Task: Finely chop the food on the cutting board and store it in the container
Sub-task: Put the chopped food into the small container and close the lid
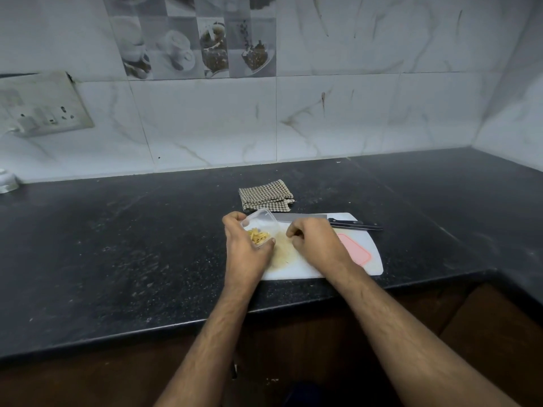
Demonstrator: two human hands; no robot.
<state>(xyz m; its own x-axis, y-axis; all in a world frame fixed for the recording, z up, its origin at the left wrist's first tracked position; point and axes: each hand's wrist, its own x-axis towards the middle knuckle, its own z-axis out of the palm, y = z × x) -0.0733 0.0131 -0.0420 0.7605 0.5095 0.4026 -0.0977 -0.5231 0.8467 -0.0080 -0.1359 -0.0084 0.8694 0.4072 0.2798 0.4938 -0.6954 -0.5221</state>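
A white cutting board (296, 270) lies at the counter's front edge. My left hand (245, 245) grips a small clear plastic container (261, 223) tilted at the board's left end; yellow chopped food (258, 236) lies inside it. My right hand (316, 239) rests on the board beside the container with fingers curled; whether it holds food pieces is hidden. A pale smear of food residue (283, 254) marks the board between my hands. A black-handled knife (323, 221) lies along the board's far edge. A pink lid (357, 254) sits on the board's right part.
A folded checked cloth (266, 195) lies behind the board on the black counter (117, 245). A switch and socket plate (41, 104) hangs on the tiled wall at left. The counter turns a corner at right.
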